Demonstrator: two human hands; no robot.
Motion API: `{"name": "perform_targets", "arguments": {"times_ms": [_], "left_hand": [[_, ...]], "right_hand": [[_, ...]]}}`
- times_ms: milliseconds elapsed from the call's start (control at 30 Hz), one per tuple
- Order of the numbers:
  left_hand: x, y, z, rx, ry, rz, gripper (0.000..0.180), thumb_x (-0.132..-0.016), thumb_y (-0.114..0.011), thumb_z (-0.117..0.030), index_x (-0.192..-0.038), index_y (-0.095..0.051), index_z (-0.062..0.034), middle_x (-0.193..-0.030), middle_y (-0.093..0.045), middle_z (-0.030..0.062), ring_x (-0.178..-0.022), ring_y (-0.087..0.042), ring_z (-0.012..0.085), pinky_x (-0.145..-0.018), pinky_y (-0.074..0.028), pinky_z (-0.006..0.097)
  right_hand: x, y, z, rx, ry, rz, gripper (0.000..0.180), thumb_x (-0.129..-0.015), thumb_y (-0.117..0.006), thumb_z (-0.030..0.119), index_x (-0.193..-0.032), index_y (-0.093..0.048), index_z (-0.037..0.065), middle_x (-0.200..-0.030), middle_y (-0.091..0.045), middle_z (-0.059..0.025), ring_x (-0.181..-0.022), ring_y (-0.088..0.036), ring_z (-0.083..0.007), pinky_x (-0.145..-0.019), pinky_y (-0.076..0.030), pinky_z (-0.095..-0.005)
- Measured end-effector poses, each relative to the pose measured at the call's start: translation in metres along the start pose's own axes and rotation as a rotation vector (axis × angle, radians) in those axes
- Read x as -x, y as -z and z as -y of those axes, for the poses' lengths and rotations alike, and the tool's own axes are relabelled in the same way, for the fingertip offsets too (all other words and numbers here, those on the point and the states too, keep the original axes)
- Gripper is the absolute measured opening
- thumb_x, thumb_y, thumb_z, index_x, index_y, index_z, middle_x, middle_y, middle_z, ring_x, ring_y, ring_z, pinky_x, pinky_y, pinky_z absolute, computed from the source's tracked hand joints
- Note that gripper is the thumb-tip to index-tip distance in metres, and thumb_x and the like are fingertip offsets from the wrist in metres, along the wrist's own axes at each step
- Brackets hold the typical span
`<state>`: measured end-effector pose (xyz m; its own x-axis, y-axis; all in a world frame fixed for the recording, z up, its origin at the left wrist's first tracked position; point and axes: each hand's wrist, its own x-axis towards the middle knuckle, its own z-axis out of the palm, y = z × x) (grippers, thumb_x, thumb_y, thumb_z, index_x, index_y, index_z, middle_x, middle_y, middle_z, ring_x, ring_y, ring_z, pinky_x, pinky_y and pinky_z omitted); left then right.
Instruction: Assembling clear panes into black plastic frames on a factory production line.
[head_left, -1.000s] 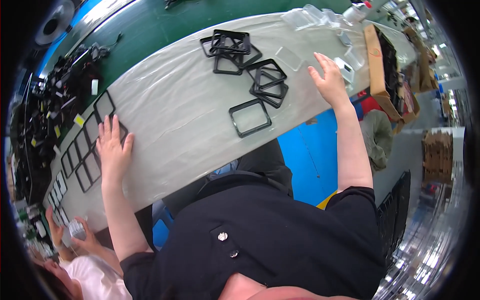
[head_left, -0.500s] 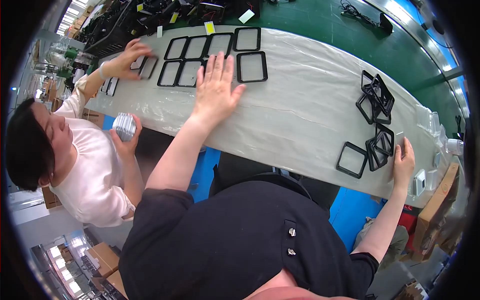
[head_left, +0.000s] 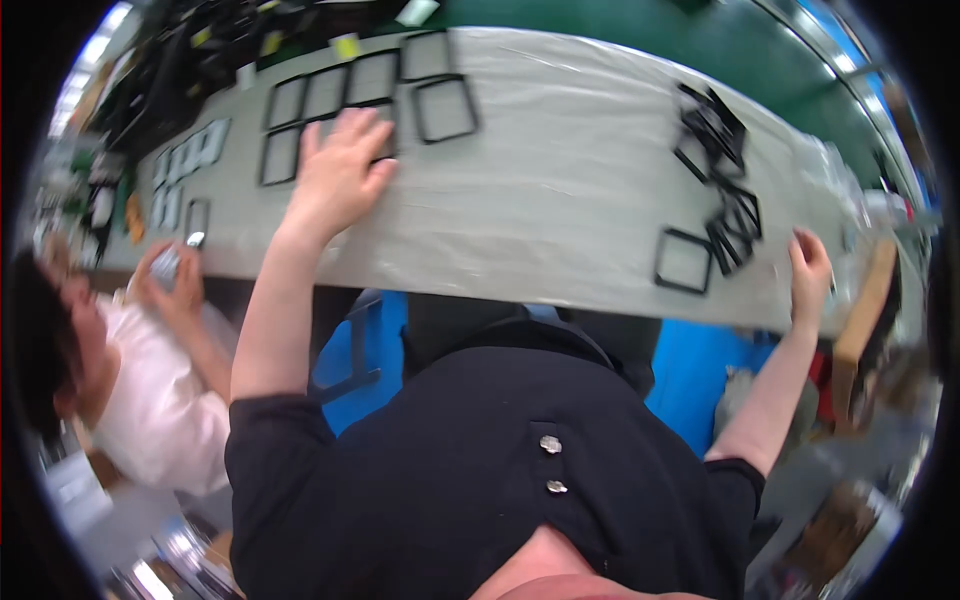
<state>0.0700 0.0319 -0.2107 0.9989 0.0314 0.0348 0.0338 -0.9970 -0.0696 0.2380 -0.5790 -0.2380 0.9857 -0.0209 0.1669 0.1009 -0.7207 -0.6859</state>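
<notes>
My left hand point(head_left: 345, 172) lies open, fingers apart, over the rows of black rectangular frames point(head_left: 445, 108) on the far left of the table. It covers part of the lower row, and its fingers rest on or just above the frames there. At the right end of the table my right hand point(head_left: 811, 268) is closed, fingers curled together; blur hides whatever they may hold. Left of it lies a single black frame point(head_left: 683, 261), flat on the sheet. Beside that, more black frames point(head_left: 735, 225) lean in a loose heap, and another tangled pile point(head_left: 712, 130) sits farther back.
A pale plastic sheet covers the table point(head_left: 560, 190). At left a co-worker's hands point(head_left: 172, 278) hold a silvery stack near small pale-and-dark pieces point(head_left: 190, 155). Clear plastic packaging point(head_left: 835, 175) and a cardboard box point(head_left: 866, 300) stand at the right end. Dark equipment point(head_left: 200, 75) crowds the far left.
The view has shifted and blurred. My right hand's fingers have gone from extended to curled. The co-worker's reaching hand has drawn back to the silvery stack. My left hand stays over the frames.
</notes>
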Motion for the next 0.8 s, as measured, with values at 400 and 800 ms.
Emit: {"name": "perform_targets", "arguments": {"times_ms": [400, 800], "left_hand": [[-0.027, -0.008, -0.230, 0.537, -0.744, -0.125, 0.049, -0.084, -0.067, -0.019, -0.131, -0.055, -0.0138, -0.141, -0.047, 0.0104, -0.134, -0.042, 0.0271, -0.112, -0.032, 0.045], [-0.020, 0.005, -0.176, 0.641, -0.373, -0.081, 0.103, -0.068, -0.082, -0.024, -0.151, -0.024, -0.0083, -0.137, -0.048, 0.0162, -0.132, -0.041, 0.0334, -0.111, -0.033, 0.042]], "right_hand": [[0.109, -0.031, 0.162, -0.055, 0.256, -0.160, 0.015, -0.080, -0.071, -0.002, -0.093, -0.072, 0.006, -0.094, -0.067, -0.0049, -0.086, -0.061, -0.0159, -0.072, -0.045, -0.0268], [0.113, -0.119, 0.178, -0.183, 0.680, 0.134, 0.029, -0.069, -0.067, -0.008, -0.094, -0.072, 0.006, -0.101, -0.066, -0.0090, -0.093, -0.064, -0.0277, -0.077, -0.054, -0.0356]]}}
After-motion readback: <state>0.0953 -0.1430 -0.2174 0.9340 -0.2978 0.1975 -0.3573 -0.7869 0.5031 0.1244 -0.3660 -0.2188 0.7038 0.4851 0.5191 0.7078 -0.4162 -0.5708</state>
